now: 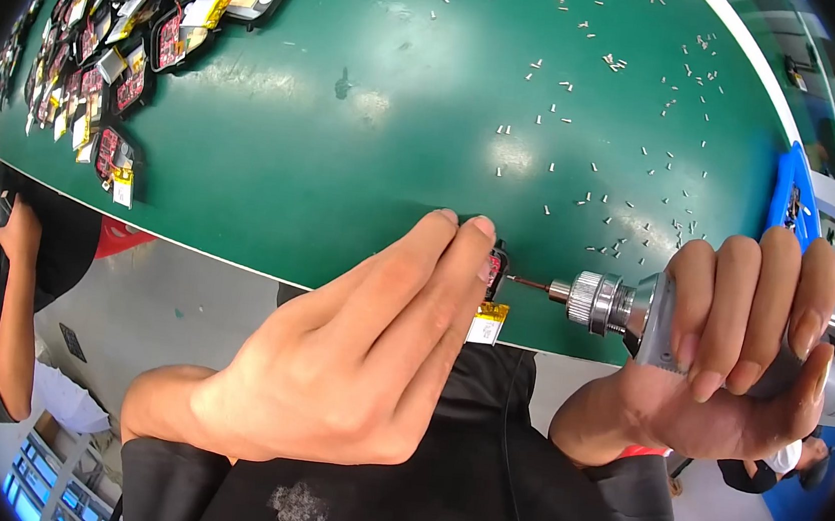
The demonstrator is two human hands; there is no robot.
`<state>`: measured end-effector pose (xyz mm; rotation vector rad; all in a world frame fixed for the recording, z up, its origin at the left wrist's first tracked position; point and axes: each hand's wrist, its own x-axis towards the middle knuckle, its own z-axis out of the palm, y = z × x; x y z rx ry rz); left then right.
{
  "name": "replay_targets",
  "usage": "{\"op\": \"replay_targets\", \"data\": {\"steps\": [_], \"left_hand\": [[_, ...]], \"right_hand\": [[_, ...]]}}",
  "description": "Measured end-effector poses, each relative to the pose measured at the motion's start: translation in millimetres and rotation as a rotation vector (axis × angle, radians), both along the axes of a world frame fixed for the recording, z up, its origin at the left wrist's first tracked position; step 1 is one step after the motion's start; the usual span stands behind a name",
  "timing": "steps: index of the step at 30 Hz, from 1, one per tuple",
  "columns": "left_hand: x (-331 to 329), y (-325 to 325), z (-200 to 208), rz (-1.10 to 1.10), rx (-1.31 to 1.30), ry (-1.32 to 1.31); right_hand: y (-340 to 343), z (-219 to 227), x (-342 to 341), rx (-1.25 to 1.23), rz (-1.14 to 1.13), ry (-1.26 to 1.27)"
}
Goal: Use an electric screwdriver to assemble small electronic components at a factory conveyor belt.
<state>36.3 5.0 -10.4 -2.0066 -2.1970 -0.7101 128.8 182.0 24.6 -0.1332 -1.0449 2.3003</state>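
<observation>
My right hand point(741, 342) is wrapped round a grey and silver electric screwdriver point(600, 301). Its thin bit points left, the tip close to a small black device case with a red circuit board point(498, 264); I cannot tell whether they touch. The fingers of my left hand point(353, 355), pressed together, hold that case at the table's near edge and hide most of it. From its near side hangs a silver pouch battery point(488, 326) with yellow tape.
Several open black cases with red boards and batteries point(164, 20) are heaped at the far left of the green table point(278, 147). Small screws point(612, 62) lie scattered at the right. A blue bin point(791, 191) stands by the right edge. Another person point(21, 253) is at the left.
</observation>
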Motion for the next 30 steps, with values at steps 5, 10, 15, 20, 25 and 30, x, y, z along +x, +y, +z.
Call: {"op": "replay_targets", "data": {"steps": [5,10,15,20,25,30], "left_hand": [[-1,-1,-4,0.006,0.024,-0.001],[-2,1,-8,0.004,0.066,0.003],[0,3,-10,0.003,0.119,-0.048],[-4,1,-17,0.016,0.168,-0.100],[-8,-3,-1,-0.047,0.081,0.059],[-3,-7,3,-0.029,0.018,0.019]], "right_hand": [[-3,-5,-6,-0.030,0.019,0.004],[-1,-3,-3,0.055,0.071,-0.028],[3,0,-1,0.220,0.162,-0.116],[3,0,-12,0.330,0.284,-0.120],[-7,8,-18,0.331,0.229,-0.196],[-7,10,-19,0.158,0.255,-0.145]]}}
